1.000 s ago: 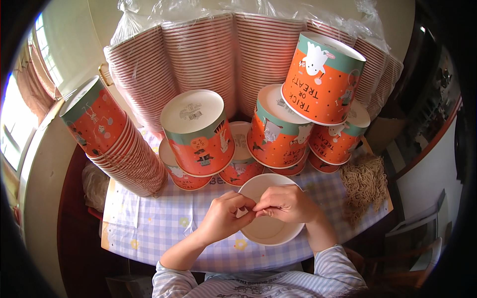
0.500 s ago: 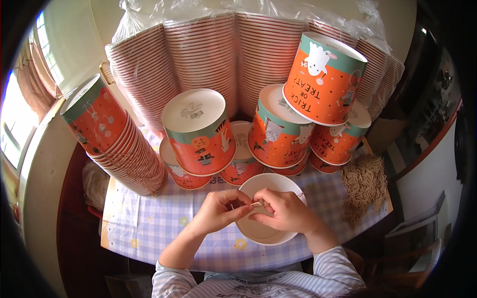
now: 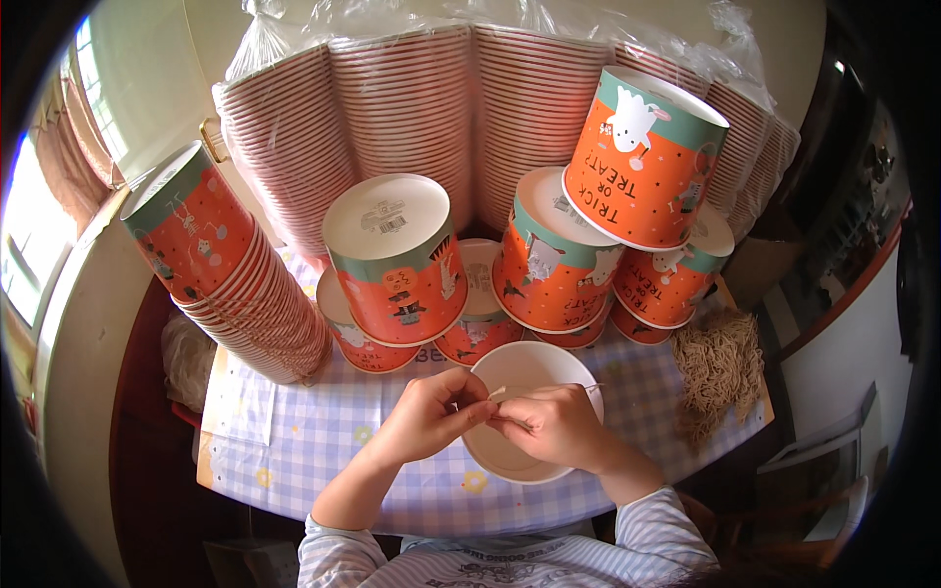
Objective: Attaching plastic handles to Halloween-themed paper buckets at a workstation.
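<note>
Over an upright paper bucket [image 3: 524,363] with a white inside, my two hands meet with fingertips pinched together. My left hand [image 3: 436,416] is closed on one part of a thin beige cord [image 3: 500,392]. My right hand [image 3: 557,426] pinches the same cord close beside it, and a thin end sticks out past its knuckles toward the right. The fingers hide most of the cord, so I cannot make out whether it is knotted or looped. Both hands stay above the bucket's mouth, and its outer wall is mostly out of sight.
Orange and green paper buckets [image 3: 397,260] stand upside down in a stack behind, one [image 3: 645,157] tilted on top. A tall nested stack [image 3: 250,304] leans at left. Bagged nested buckets [image 3: 402,118] fill the back. A heap of beige cords [image 3: 718,372] lies right on the checked tablecloth [image 3: 343,461].
My right fingers have curled in closer to my left fingertips, and the cord between them shows at a different angle. The buckets have stayed put.
</note>
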The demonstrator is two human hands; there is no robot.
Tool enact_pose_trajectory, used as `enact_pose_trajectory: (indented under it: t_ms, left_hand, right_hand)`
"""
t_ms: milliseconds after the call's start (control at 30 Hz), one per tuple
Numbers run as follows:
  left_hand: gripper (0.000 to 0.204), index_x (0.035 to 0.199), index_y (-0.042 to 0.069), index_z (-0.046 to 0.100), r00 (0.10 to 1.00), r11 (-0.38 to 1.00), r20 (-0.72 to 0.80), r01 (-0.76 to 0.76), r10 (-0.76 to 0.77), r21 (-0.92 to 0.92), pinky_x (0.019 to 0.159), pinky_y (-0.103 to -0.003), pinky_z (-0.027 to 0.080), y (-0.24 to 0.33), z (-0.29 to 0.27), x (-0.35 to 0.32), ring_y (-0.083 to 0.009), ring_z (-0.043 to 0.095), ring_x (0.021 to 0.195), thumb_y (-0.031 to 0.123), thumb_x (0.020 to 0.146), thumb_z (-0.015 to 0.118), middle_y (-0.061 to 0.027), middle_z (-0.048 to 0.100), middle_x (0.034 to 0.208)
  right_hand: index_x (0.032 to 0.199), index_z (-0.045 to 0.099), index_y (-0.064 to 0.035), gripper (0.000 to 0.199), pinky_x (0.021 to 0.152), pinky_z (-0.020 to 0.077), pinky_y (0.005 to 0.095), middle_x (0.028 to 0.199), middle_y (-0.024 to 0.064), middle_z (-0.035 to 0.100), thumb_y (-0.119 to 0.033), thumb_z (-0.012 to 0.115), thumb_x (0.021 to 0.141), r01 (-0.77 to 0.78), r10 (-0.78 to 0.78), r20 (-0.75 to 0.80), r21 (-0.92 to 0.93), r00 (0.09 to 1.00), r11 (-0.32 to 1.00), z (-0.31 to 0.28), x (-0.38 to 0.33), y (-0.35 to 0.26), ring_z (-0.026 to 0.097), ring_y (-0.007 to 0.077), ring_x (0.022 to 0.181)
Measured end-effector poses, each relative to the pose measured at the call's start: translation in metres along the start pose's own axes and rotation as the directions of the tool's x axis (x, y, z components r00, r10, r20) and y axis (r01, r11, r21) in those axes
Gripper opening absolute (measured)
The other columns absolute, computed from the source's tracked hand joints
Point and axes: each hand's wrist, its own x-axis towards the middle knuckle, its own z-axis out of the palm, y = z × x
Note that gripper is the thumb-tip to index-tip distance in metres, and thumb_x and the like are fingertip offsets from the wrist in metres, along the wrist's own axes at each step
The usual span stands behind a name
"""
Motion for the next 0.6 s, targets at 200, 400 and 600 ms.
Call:
enact_pose_trajectory:
  t_ms: [200,400,600]
  left_hand:
    - [0.012,0.085,0.001,0.056,0.998,0.988,0.044,-0.046,0.040,0.144,0.053,-0.023,0.045,0.008,-0.008,-0.001,-0.0068,0.054,0.062,0.012,0.084,0.061,-0.0029,0.061,0.072]
    - [0.012,0.090,0.002,0.049,0.986,0.986,0.160,0.016,-0.043,0.169,0.053,-0.026,0.047,0.021,-0.016,-0.004,-0.0122,0.059,0.062,0.012,0.088,0.054,-0.0060,0.063,0.074]
    - [0.011,0.092,0.002,0.046,0.961,0.971,0.260,0.030,-0.094,0.238,0.053,-0.027,0.046,0.022,-0.023,-0.001,-0.0146,0.061,0.063,0.013,0.090,0.050,-0.0070,0.064,0.073]
  right_hand:
    - [0.074,0.065,-0.0097,0.006,0.045,0.0427,0.0310,0.058,0.0059,0.059,-0.014,0.068,0.072,-0.020,0.019,0.012,0.081,1.000,0.997,0.002,0.001,0.005,0.056,0.0199,0.048]
    - [0.075,0.065,-0.0081,0.005,0.047,0.0430,0.0287,0.062,0.0061,0.060,-0.011,0.067,0.073,-0.075,0.059,0.139,0.108,0.988,0.991,-0.006,0.003,0.004,0.056,0.0186,0.051]
    - [0.078,0.062,-0.0072,0.012,0.052,0.0437,0.0319,0.070,0.0079,0.060,-0.019,0.064,0.078,-0.123,0.086,0.171,0.221,0.982,0.968,-0.005,0.011,0.004,0.058,0.0215,0.059]
